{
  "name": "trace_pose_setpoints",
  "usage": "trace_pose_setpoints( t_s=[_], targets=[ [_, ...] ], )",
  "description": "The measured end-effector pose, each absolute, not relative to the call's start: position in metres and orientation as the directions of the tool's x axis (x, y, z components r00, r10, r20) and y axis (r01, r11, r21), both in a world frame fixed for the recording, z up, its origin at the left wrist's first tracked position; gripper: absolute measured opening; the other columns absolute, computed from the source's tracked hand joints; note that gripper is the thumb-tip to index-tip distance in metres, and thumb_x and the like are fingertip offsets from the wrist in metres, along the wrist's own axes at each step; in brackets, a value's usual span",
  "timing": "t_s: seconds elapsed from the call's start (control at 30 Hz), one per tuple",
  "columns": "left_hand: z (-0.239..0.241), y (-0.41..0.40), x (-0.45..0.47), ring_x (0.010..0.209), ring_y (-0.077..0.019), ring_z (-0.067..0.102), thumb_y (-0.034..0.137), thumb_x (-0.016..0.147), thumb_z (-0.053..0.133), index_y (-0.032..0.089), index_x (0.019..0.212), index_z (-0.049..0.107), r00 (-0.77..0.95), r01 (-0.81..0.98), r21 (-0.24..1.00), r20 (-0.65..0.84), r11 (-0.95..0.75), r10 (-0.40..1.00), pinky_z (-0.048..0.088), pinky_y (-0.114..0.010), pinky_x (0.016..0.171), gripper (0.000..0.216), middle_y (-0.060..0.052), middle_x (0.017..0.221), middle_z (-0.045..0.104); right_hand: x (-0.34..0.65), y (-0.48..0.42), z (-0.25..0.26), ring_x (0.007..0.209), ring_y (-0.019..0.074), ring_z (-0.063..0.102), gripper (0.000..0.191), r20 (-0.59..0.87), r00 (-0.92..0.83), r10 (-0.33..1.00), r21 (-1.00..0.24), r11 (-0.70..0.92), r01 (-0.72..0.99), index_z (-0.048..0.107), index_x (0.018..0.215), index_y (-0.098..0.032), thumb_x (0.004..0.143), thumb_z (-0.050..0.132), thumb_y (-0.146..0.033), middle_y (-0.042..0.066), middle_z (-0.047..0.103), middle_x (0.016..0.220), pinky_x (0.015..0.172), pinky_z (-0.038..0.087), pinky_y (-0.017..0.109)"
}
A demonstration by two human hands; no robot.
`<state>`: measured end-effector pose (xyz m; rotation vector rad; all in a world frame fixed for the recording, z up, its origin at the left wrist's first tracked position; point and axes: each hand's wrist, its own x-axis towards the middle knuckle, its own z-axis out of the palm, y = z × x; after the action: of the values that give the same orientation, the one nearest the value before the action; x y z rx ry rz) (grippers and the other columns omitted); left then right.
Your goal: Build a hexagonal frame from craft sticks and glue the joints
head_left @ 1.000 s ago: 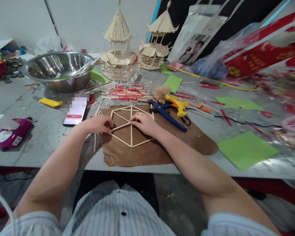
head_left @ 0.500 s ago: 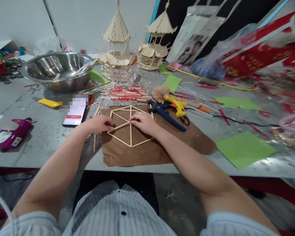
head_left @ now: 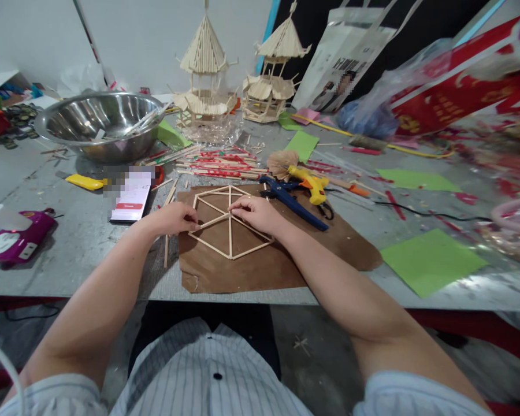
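A hexagon frame of thin wooden sticks [head_left: 230, 242] lies on a brown paper sheet [head_left: 264, 268] near the table's front edge. My left hand [head_left: 175, 218] pinches the outer end of one spoke stick at the frame's left corner. My right hand [head_left: 255, 212] pinches the same stick's inner end at the frame's centre, fingers pressed together. The stick [head_left: 212, 222] runs between both hands.
A blue and yellow glue gun [head_left: 301, 193] lies just right of the frame, its black cord trailing right. A phone [head_left: 132, 199], a steel bowl [head_left: 99, 124], loose chopsticks [head_left: 216, 164], two stick pagodas [head_left: 205, 69], green paper [head_left: 433, 260] and a purple pouch [head_left: 15, 240] surround it.
Both hands stay on the frame; the right hand has shifted very slightly up at the centre. Nothing else has moved.
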<state>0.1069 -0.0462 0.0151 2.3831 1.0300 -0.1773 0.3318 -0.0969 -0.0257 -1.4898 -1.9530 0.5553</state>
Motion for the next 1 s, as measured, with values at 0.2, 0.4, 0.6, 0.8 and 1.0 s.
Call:
trace_pose_setpoints(
  t_s=[0.2, 0.4, 0.6, 0.8, 1.0],
  targets=[
    [0.0139, -0.0449, 0.1062, 0.047, -0.0079, 0.046, 0.044, 0.069, 0.048, 0.017, 0.078, 0.06, 0.699, 0.71, 0.434, -0.342, -0.554, 0.628, 0.033, -0.019, 0.047, 0.03, 0.0, 0.061, 0.056, 0.3295, -0.0985, -0.0238, 0.071, 0.0129, 0.055, 0.01, 0.241, -0.228, 0.943, -0.613, 0.33, 0.718, 0.065, 0.075, -0.017, 0.071, 0.056, -0.02, 0.003, 0.062, 0.075, 0.067, 0.039, 0.025],
    [0.0139, -0.0451, 0.1062, 0.046, -0.0083, 0.046, 0.044, 0.069, 0.047, 0.017, 0.078, 0.059, 0.696, 0.713, 0.435, -0.349, -0.549, 0.627, 0.033, -0.02, 0.045, 0.031, 0.001, 0.057, 0.053, 0.3278, -0.097, -0.0257, 0.069, 0.0121, 0.053, 0.008, 0.277, -0.242, 0.93, -0.594, 0.364, 0.718, 0.064, 0.072, -0.016, 0.07, 0.058, -0.021, 0.002, 0.061, 0.072, 0.065, 0.038, 0.024],
    [0.0127, -0.0439, 0.1054, 0.046, -0.0073, 0.046, 0.041, 0.07, 0.048, 0.017, 0.079, 0.058, 0.7, 0.707, 0.472, -0.363, -0.527, 0.615, 0.033, -0.018, 0.044, 0.028, 0.002, 0.057, 0.052, 0.3274, -0.0957, -0.0284, 0.068, 0.012, 0.052, 0.008, 0.287, -0.239, 0.928, -0.591, 0.368, 0.718, 0.064, 0.071, -0.016, 0.071, 0.058, -0.021, 0.002, 0.059, 0.071, 0.064, 0.037, 0.024],
    [0.0139, -0.0433, 0.1038, 0.043, -0.0075, 0.046, 0.043, 0.072, 0.044, 0.016, 0.08, 0.056, 0.694, 0.711, 0.513, -0.397, -0.482, 0.601, 0.035, -0.019, 0.043, 0.03, 0.002, 0.052, 0.049, 0.3273, -0.0965, -0.0285, 0.066, 0.0114, 0.05, 0.007, 0.29, -0.243, 0.925, -0.585, 0.373, 0.72, 0.063, 0.07, -0.016, 0.071, 0.057, -0.02, 0.002, 0.059, 0.07, 0.062, 0.036, 0.023],
    [0.0148, -0.0436, 0.103, 0.046, -0.008, 0.048, 0.049, 0.076, 0.036, 0.015, 0.083, 0.055, 0.683, 0.7, 0.599, -0.402, -0.39, 0.61, 0.037, -0.02, 0.042, 0.04, -0.001, 0.064, 0.053, 0.3263, -0.0972, -0.028, 0.064, 0.0112, 0.05, 0.007, 0.297, -0.244, 0.923, -0.582, 0.378, 0.72, 0.062, 0.07, -0.017, 0.071, 0.056, -0.02, 0.001, 0.058, 0.069, 0.06, 0.035, 0.023]
  ],
)
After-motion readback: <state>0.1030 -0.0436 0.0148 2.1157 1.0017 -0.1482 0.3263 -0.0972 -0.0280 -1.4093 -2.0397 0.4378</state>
